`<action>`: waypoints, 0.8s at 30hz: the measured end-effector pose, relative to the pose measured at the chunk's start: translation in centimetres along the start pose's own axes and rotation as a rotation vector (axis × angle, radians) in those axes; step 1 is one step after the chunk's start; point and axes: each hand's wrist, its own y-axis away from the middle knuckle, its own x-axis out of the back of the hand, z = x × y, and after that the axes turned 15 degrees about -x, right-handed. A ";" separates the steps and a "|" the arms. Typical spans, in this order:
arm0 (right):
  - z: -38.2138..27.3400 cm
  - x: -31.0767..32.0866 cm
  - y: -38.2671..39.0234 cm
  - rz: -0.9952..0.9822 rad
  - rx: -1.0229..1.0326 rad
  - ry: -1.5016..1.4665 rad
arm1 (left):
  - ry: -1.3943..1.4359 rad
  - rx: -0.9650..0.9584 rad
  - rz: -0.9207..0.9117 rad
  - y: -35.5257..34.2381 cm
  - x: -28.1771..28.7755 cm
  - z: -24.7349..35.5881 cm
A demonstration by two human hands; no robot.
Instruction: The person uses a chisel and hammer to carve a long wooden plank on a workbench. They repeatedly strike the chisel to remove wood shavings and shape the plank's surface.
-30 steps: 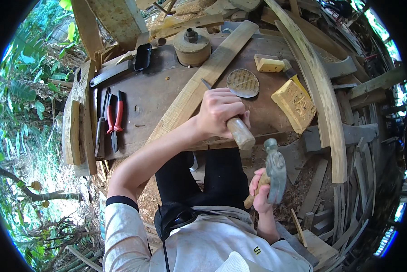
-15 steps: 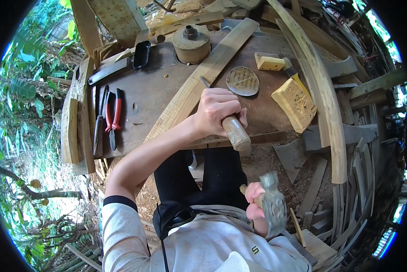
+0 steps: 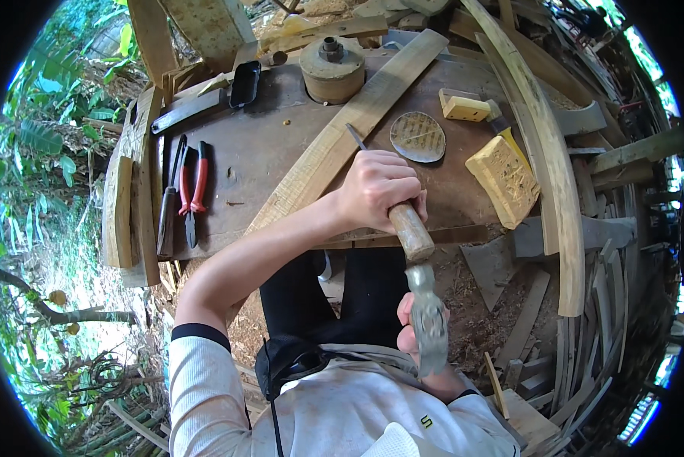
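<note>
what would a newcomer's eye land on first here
Likely the left hand, mid-picture, gripping a wooden-handled chisel-like tool with its blade over the pale plank slanting across the bench. Just below, the right hand holds a metal-headed hammer. Then the red-handled pliers, at the bench's left.
</note>
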 end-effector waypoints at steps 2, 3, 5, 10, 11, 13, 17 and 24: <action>-0.1 -0.9 -0.7 0.049 0.133 -0.095 | 0.013 -0.011 -0.009 0.0 -0.2 0.1; 0.0 -0.9 -0.5 0.079 0.118 -0.093 | 0.018 -0.021 -0.014 0.0 -0.2 -0.2; -0.6 -1.1 -0.8 0.123 0.083 -0.096 | 0.022 -0.021 -0.020 0.3 -0.1 -0.2; 0.5 -1.6 -1.5 0.141 0.175 -0.242 | 0.030 -0.037 -0.047 0.6 -0.7 -0.2; 0.3 -1.3 -1.1 0.121 0.074 -0.235 | 0.028 -0.038 -0.055 0.7 -0.7 -0.3; -0.3 -0.7 -0.4 0.073 -0.134 -0.218 | 0.022 -0.044 -0.071 0.9 -0.8 -0.3; -0.2 -0.6 -1.3 0.072 -0.036 -0.045 | 0.014 -0.063 -0.109 1.3 -0.9 -0.6; 0.6 -1.1 -0.7 0.185 0.068 0.007 | 0.009 -0.042 -0.127 1.4 -1.2 -0.2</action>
